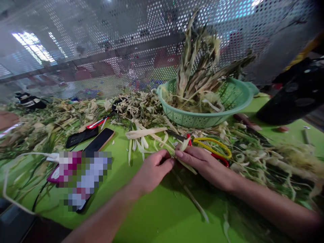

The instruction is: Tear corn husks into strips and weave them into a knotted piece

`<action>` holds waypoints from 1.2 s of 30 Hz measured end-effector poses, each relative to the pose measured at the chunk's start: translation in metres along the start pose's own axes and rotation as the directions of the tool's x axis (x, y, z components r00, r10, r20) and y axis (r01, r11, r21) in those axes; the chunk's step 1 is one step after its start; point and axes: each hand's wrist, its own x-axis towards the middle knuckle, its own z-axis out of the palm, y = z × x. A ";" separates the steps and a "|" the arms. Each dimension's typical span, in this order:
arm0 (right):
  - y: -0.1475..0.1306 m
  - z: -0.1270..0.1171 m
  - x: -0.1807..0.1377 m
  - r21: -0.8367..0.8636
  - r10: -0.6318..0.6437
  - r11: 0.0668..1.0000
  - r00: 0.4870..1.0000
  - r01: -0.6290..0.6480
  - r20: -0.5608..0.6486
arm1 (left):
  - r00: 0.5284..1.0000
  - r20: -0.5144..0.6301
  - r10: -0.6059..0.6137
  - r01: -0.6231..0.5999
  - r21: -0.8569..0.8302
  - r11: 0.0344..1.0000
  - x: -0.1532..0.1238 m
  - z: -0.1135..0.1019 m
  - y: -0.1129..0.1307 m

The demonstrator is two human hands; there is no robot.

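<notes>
My left hand (158, 167) and my right hand (206, 163) meet over the green table (149, 216), both closed on pale strips of corn husk (162, 138). The strips fan out beyond my fingers to the upper left, and one end sticks out under my right hand. A thin stalk (193, 195) hangs down below my hands toward the table front. Just behind my right hand lie scissors (212, 143) with yellow and red handles, their dark blades pointing left. Exactly how my fingertips pinch the strips is partly hidden.
A green basket (192, 119) of dried husks stands behind my hands. Phones (99, 141), a magenta power bank (68, 168) with a white cable, and a red-handled cutter (97, 123) lie left. Husk scraps (141, 106) line the back and right. A black bottle-like object (293, 91) leans at right. Another person's hand (7, 119) shows far left.
</notes>
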 end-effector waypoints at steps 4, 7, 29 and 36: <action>0.001 0.001 0.000 -0.081 -0.068 0.994 0.996 0.072 0.056 | 0.999 0.017 0.034 -0.035 0.061 0.998 -0.001 0.001 0.000; 0.001 0.003 -0.001 -0.153 -0.077 0.985 0.996 0.084 0.048 | 0.999 0.041 0.034 -0.036 0.058 0.998 -0.001 0.001 -0.001; -0.002 -0.003 0.003 0.328 -0.007 0.945 0.999 0.018 -0.035 | 0.998 0.048 0.039 -0.030 -0.170 0.985 -0.004 -0.003 0.003; 0.001 -0.004 0.002 0.327 0.071 0.945 0.990 -0.026 -0.126 | 0.999 0.025 0.034 -0.028 -0.228 0.973 -0.001 -0.005 0.003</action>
